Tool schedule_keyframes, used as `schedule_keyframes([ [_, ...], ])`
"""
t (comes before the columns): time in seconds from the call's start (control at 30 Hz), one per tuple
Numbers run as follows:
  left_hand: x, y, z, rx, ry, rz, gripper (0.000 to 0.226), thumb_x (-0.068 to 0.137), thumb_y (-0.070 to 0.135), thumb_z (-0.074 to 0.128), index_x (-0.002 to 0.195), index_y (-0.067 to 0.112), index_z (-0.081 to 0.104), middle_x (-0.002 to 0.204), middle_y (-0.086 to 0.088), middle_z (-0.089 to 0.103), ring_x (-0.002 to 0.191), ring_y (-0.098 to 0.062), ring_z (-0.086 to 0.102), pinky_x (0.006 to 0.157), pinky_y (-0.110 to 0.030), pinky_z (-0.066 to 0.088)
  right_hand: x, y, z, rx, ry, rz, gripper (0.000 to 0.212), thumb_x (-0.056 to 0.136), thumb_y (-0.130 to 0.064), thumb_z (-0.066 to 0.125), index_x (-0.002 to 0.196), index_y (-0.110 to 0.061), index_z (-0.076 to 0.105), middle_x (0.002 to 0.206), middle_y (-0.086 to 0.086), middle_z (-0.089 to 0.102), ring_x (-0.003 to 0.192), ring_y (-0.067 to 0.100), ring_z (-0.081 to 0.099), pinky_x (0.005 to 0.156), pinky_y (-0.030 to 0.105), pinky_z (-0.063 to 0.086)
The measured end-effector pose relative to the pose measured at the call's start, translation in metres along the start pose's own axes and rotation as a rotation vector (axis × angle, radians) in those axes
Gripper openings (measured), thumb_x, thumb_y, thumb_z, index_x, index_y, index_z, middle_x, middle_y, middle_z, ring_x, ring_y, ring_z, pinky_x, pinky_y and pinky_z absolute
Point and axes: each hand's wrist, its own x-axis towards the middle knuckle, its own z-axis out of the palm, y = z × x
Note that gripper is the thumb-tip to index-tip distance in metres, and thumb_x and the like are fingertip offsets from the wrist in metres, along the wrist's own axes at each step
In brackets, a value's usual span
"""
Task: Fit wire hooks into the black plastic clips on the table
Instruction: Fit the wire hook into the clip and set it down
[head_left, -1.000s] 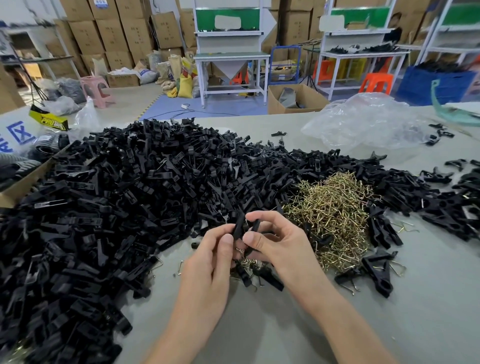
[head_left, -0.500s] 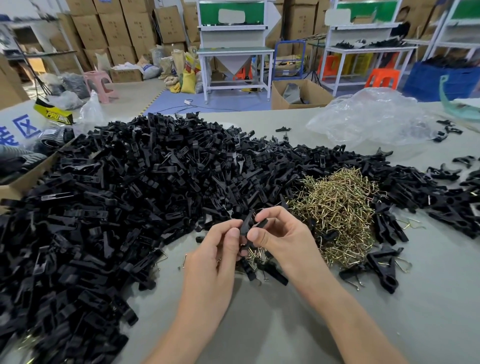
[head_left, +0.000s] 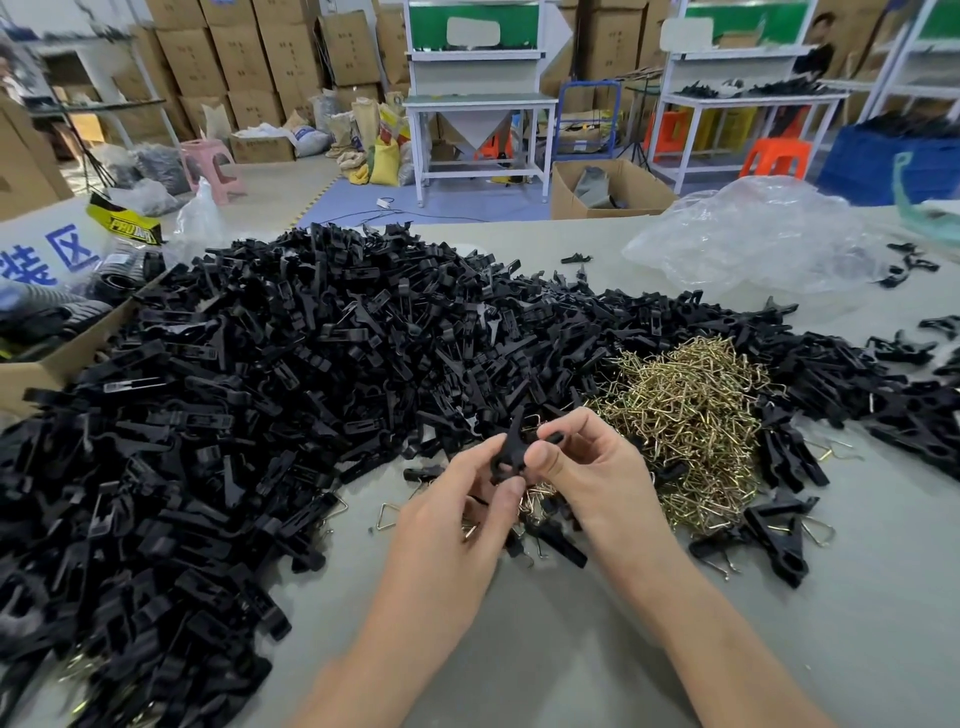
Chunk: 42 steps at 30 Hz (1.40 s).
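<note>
- Holding anything?
- Yes. Pinching one small black plastic clip (head_left: 506, 457) with the left hand (head_left: 452, 525) and the right hand (head_left: 592, 467), fingers curled on it from both sides.
- Where?
- Up off the flat grey table (head_left: 571, 649), over the middle, closer to the near edge.
- Any wire in it?
- Cannot tell. Too small to see.
- And around?
- Huge heap of loose black plastic clips (head_left: 260, 415), from the left edge across to the right edge. Shiny pile of gold wire hooks (head_left: 691, 410) just right of the hands, touching the heap. Crumpled clear plastic bag (head_left: 753, 239) near the far right corner. Brown cardboard box (head_left: 31, 374) at the left edge.
</note>
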Motion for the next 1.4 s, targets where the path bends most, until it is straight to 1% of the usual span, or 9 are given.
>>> schedule_keyframes([
  [0.17, 0.001, -0.006, -0.004, 0.056, -0.019, 0.002, 0.049, 0.091, 0.055, 0.042, 0.134, 0.036, 0.056, 0.100, 0.024, 0.068, 0.093, 0.008, 0.060, 0.079, -0.003, 0.040, -0.001, 0.001, 0.001, -0.009, -0.040, -0.010, 0.026, 0.070, -0.030, 0.082, 0.094, -0.030, 0.074, 0.088, 0.002, 0.070, 0.079, 0.013, 0.068, 0.075, 0.020, 0.055],
  [0.3, 0.002, -0.008, -0.008, 0.082, -0.031, 0.021, 0.036, 0.098, 0.044, 0.043, 0.133, 0.042, 0.053, 0.090, 0.025, 0.064, 0.086, 0.010, 0.059, 0.076, -0.005, 0.040, -0.002, -0.003, -0.002, -0.149, -0.120, 0.007, 0.053, 0.073, -0.033, 0.082, 0.123, -0.042, 0.068, 0.113, -0.011, 0.071, 0.100, 0.015, 0.069, 0.090, 0.024, 0.054],
  [0.47, 0.000, -0.004, -0.007, 0.008, 0.006, 0.007, 0.025, 0.099, 0.048, 0.050, 0.123, 0.049, 0.050, 0.099, 0.027, 0.066, 0.085, -0.006, 0.061, 0.068, -0.013, 0.047, -0.003, -0.008, 0.000, -0.149, -0.100, -0.041, 0.047, 0.071, -0.031, 0.082, 0.117, -0.037, 0.072, 0.109, -0.003, 0.073, 0.093, 0.009, 0.069, 0.085, 0.021, 0.054],
  [0.83, 0.006, 0.003, -0.009, -0.116, 0.011, -0.067, 0.025, 0.079, 0.059, 0.058, 0.101, 0.070, 0.054, 0.093, 0.033, 0.068, 0.085, 0.003, 0.064, 0.070, -0.008, 0.045, -0.001, 0.001, -0.002, -0.185, -0.070, -0.099, 0.042, 0.070, -0.039, 0.083, 0.111, -0.042, 0.071, 0.105, -0.004, 0.073, 0.089, 0.006, 0.069, 0.080, 0.019, 0.054],
  [1.03, 0.009, -0.001, -0.011, -0.227, 0.085, -0.102, 0.018, 0.094, 0.034, 0.059, 0.110, 0.036, 0.064, 0.097, 0.018, 0.075, 0.091, 0.000, 0.069, 0.081, -0.017, 0.051, 0.000, 0.001, -0.007, -0.254, -0.111, -0.105, 0.048, 0.078, -0.049, 0.074, 0.124, -0.040, 0.064, 0.113, -0.013, 0.071, 0.093, 0.007, 0.070, 0.080, 0.020, 0.055],
  [1.13, 0.015, -0.006, -0.018, -0.273, 0.199, -0.149, 0.019, 0.099, 0.023, 0.058, 0.113, 0.035, 0.063, 0.095, 0.014, 0.076, 0.088, -0.003, 0.069, 0.078, -0.013, 0.050, -0.001, 0.003, -0.016, -0.549, 0.019, -0.191, 0.025, 0.091, -0.051, 0.063, 0.114, -0.043, 0.068, 0.108, -0.019, 0.069, 0.094, 0.005, 0.065, 0.081, 0.016, 0.051],
  [1.2, 0.018, -0.009, -0.021, -0.277, 0.246, -0.179, 0.018, 0.100, 0.024, 0.057, 0.115, 0.033, 0.061, 0.095, 0.014, 0.076, 0.087, -0.006, 0.069, 0.078, -0.020, 0.051, -0.002, 0.009, -0.018, -0.856, 0.022, -0.243, 0.017, 0.096, -0.042, 0.061, 0.110, -0.039, 0.071, 0.104, -0.021, 0.063, 0.096, 0.003, 0.060, 0.083, 0.017, 0.046],
  [1.3, 0.019, -0.012, -0.022, -0.271, 0.258, -0.198, 0.017, 0.100, 0.028, 0.057, 0.116, 0.035, 0.060, 0.095, 0.015, 0.075, 0.087, -0.005, 0.069, 0.080, -0.025, 0.049, -0.004, 0.019, -0.015, -1.319, -0.155, -0.218, 0.032, 0.098, -0.052, 0.050, 0.125, -0.043, 0.064, 0.115, -0.022, 0.048, 0.111, 0.003, 0.042, 0.102, 0.026, 0.033],
  [1.4, 0.018, -0.012, -0.021, -0.263, 0.245, -0.206, 0.018, 0.100, 0.031, 0.057, 0.115, 0.039, 0.059, 0.095, 0.017, 0.075, 0.089, -0.003, 0.068, 0.081, -0.026, 0.048, -0.006, 0.018, -0.015, -1.418, -0.208, -0.180, 0.041, 0.098, -0.058, 0.043, 0.136, -0.049, 0.053, 0.123, -0.021, 0.044, 0.115, 0.006, 0.036, 0.103, 0.028, 0.027],
])
